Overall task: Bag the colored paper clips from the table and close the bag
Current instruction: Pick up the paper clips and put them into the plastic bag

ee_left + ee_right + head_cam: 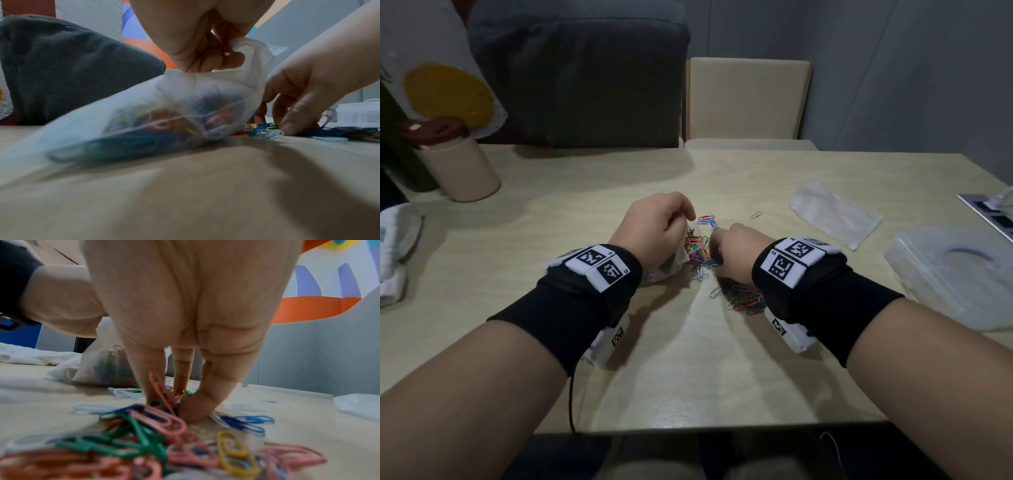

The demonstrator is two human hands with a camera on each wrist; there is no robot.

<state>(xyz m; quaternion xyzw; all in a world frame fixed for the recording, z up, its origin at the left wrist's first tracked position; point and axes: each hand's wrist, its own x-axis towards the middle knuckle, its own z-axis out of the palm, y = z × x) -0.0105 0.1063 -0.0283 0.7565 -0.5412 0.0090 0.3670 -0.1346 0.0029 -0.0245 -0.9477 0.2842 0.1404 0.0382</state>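
Note:
A clear plastic bag (674,266) (144,116) lies on the table (688,359), partly filled with colored paper clips. My left hand (686,219) (218,55) pinches the bag's upper edge and lifts its mouth toward the right. Loose colored paper clips (703,251) (144,434) lie in a heap just beside the mouth, and more of them (748,299) lie under my right wrist. My right hand (717,240) (179,399) (287,121) reaches down into the heap, its fingers and thumb closing on a few clips. A pink clip stands up between those fingers.
A second, flat clear bag (832,212) lies at the right rear, with a clear plastic box (955,274) near the right edge. A beige lidded cup (460,171) and a white cloth (395,253) sit on the left. Chairs stand behind the table.

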